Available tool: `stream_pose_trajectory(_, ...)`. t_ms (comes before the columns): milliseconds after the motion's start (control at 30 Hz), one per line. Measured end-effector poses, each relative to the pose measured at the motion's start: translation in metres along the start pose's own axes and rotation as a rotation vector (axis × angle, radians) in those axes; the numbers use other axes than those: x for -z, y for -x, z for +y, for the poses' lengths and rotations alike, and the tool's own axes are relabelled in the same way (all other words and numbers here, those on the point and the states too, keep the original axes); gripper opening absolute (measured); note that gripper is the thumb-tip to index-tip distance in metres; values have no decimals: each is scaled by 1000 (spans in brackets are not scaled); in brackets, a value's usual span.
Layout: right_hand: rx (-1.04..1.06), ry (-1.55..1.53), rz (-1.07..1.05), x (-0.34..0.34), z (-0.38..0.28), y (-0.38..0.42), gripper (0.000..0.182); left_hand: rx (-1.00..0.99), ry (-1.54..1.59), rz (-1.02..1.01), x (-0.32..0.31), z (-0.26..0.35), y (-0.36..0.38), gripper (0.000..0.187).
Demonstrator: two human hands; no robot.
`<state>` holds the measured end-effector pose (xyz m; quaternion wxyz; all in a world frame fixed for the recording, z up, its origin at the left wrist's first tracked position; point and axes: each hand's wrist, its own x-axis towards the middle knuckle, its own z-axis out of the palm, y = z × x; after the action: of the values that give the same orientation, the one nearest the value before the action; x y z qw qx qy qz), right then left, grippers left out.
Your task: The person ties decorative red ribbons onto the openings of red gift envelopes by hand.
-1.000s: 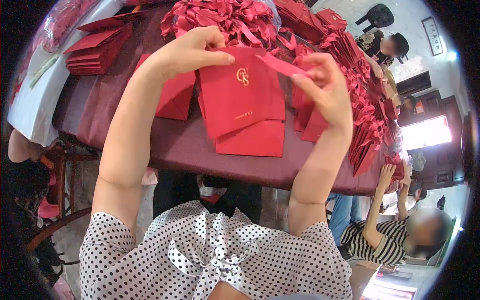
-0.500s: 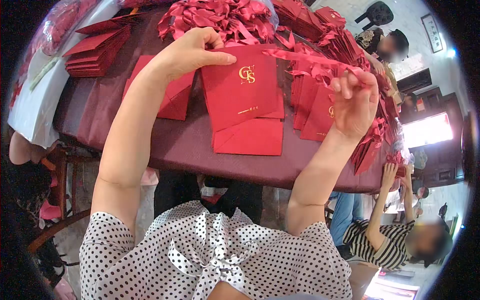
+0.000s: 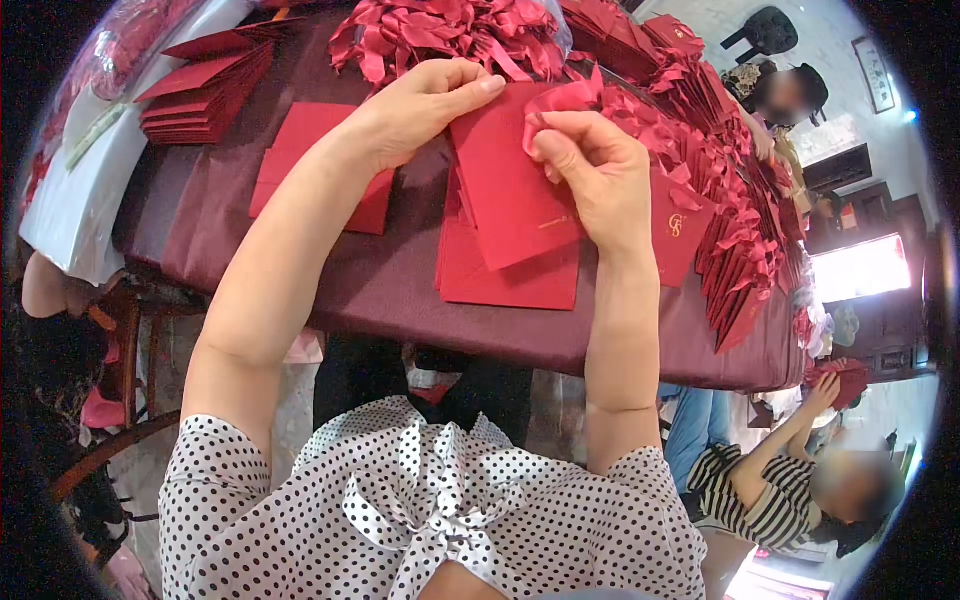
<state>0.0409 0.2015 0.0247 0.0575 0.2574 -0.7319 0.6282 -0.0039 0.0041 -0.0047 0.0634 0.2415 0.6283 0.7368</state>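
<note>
A flat red paper bag (image 3: pixel 515 190) with small gold print hangs at a tilt over the table. At its top edge, my left hand (image 3: pixel 430 100) is closed in a pinch on the paper. A loop of red satin ribbon (image 3: pixel 565 97) runs at the bag's upper right corner. My right hand (image 3: pixel 595 170) is closed on this ribbon, thumb against fingertips, in front of the bag's right side; it hides the gold letters there. Beneath lie more flat red bags (image 3: pixel 510 285). Left of them rests another small pile of red bags (image 3: pixel 300 150), partly behind my left forearm.
The table (image 3: pixel 400 290) has a dark maroon cloth. Ribbons (image 3: pixel 440 40) heap at the back; ribboned bags (image 3: pixel 735 270) crowd the right side. Folded red cards (image 3: pixel 205 95) and a white box (image 3: pixel 85 210) sit left. A person in a striped top (image 3: pixel 755 495) works at the right.
My right hand has come in from the right to the bag's face, and the stretched ribbon is now a loop. My left hand and the bag have shifted slightly right.
</note>
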Motion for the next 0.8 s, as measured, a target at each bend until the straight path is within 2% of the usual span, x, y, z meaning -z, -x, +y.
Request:
stream_pose_trajectory(100,-57,-166,4,4,5,-5,15,-34,16,-57,3,1,0,25)
stream_pose_trajectory(200,-78,-192,-13,3,4,-3,15,-45,24,-92,3,4,3,22)
stream_pose_trajectory(267,-108,-212,-4,4,3,-2,14,12,66,-141,2,4,3,21)
stream_pose_trajectory(367,-112,-345,1,10,-5,1,9,88,134,-102,-1,-1,1,20)
stream_pose_trajectory(433,220,216,217,4,-18,6,10,120,97,-72,-6,5,5,21)
stream_pose_trajectory(467,488,613,372,9,-19,7,7,152,59,-40,-8,8,6,21)
stream_pose_trajectory(500,727,879,492,10,-29,12,10,144,58,-35,-8,9,7,21)
stream_pose_trajectory(533,902,890,638,7,-39,13,13,171,64,-57,-8,10,7,21)
stream_pose_trajectory(567,956,716,609,5,-41,17,14,199,71,-78,-7,10,7,21)
stream_pose_trajectory(633,822,78,409,-5,-47,24,15,148,92,-112,-4,1,5,22)
stream_pose_trajectory(667,763,-69,181,-7,-44,22,13,104,78,-112,-3,-4,4,21)
stream_pose_trajectory(733,301,43,141,-15,-44,26,7,67,68,-120,-4,-6,2,20)
stream_pose_trajectory(767,169,172,114,-15,-32,17,6,50,102,-147,-3,-6,2,20)
stream_pose_trajectory(800,197,190,117,-14,-12,8,7,34,137,-175,-1,-8,1,21)
